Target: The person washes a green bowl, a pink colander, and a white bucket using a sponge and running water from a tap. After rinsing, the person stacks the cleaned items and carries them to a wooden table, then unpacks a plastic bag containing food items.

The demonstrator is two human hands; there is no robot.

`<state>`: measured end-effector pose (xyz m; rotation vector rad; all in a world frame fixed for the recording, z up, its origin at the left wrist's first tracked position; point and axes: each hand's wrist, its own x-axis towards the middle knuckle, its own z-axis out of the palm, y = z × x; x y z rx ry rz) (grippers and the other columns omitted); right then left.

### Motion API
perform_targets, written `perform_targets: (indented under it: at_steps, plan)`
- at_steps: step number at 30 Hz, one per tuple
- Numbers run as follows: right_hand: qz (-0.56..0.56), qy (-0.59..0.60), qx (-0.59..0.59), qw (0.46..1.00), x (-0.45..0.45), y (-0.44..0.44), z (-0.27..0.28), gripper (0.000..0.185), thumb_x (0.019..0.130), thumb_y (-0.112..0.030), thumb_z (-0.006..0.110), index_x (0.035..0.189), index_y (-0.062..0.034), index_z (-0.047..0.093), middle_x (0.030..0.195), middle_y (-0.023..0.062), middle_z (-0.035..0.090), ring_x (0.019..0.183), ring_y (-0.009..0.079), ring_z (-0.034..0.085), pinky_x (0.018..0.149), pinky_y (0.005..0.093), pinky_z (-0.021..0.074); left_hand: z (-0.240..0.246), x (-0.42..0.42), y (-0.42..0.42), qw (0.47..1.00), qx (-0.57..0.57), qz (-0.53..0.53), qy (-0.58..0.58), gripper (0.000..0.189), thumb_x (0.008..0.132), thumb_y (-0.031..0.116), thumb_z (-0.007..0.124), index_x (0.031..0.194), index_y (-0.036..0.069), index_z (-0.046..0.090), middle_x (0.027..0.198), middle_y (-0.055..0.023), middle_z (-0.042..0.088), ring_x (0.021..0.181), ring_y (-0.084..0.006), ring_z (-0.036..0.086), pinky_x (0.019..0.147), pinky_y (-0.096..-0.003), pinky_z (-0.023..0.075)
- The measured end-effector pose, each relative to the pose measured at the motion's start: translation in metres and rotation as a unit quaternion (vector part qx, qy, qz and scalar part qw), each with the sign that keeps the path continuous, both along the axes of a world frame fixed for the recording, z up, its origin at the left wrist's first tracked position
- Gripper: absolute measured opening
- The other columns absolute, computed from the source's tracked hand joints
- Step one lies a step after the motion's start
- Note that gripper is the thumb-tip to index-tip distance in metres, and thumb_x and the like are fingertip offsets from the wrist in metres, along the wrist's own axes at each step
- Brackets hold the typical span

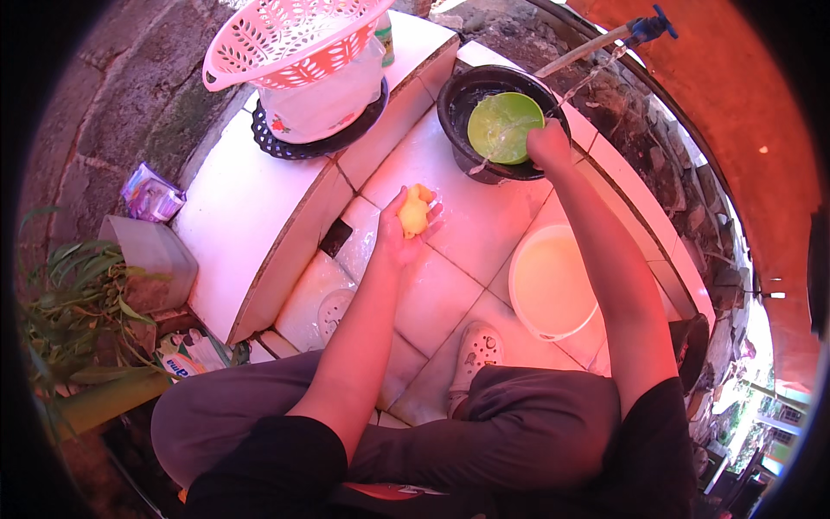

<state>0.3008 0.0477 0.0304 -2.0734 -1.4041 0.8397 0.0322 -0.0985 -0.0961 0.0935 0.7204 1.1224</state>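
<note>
My left hand (395,227) is palm up over the tiled floor. A small, lumpy yellow object (414,211), perhaps a sponge, rests in its palm with the fingers loosely around it. Farther out, my right hand (551,148) grips the near right side of a green plastic dipper or bowl (499,123). The dipper is held over a black basin (468,156), and water from a tap (648,29) streams across it. Whether the dipper has a handle is hidden by my fist.
A pale round tub (551,285) stands beneath my right forearm. On the left ledge, a pink openwork basket (285,39) sits above a white container (318,113) and a dark tray (279,146). A purple packet (152,194) and a planter (152,259) are farther left.
</note>
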Motion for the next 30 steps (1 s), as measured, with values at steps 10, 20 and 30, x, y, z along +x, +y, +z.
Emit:
perform_targets:
  at_steps: [10, 20, 30]
  plan:
    - [-0.025, 0.188, 0.008, 0.982, -0.031, -0.026, 0.036, 0.051, 0.092, -0.010, 0.044, 0.142, -0.0026, 0.049, 0.121, 0.0185, 0.065, 0.091, 0.0269, 0.071, 0.062, 0.0377, 0.0603, 0.006, 0.007, 0.004, 0.992, -0.035, 0.063, -0.104, 0.065, 0.102, 0.057, 0.049, 0.145, 0.008, 0.053, 0.141, -0.0126, 0.060, 0.132, -0.0329, 0.056, 0.110, -0.0555, 0.0443]
    - [0.018, 0.188, 0.074, 0.979, -0.079, -0.050, 0.045, 0.041, 0.091, -0.010, 0.051, 0.131, -0.0026, 0.056, 0.104, 0.0147, 0.065, 0.072, 0.0215, 0.065, 0.048, 0.0343, 0.0530, 0.015, 0.001, 0.004, 0.980, -0.026, 0.119, -0.157, 0.073, 0.101, 0.064, 0.041, 0.148, 0.009, 0.051, 0.143, -0.0177, 0.057, 0.128, -0.0398, 0.057, 0.110, -0.0659, 0.0421]
    - [0.087, 0.138, 0.129, 0.978, -0.079, -0.052, 0.023, 0.047, 0.091, -0.009, 0.050, 0.137, 0.0001, 0.054, 0.127, 0.0246, 0.067, 0.118, 0.0358, 0.067, 0.103, 0.0439, 0.0481, 0.013, 0.000, 0.000, 0.981, -0.029, 0.117, -0.151, 0.057, 0.101, 0.056, 0.042, 0.145, 0.021, 0.054, 0.143, -0.0165, 0.058, 0.128, -0.0378, 0.059, 0.108, -0.0676, 0.0453]
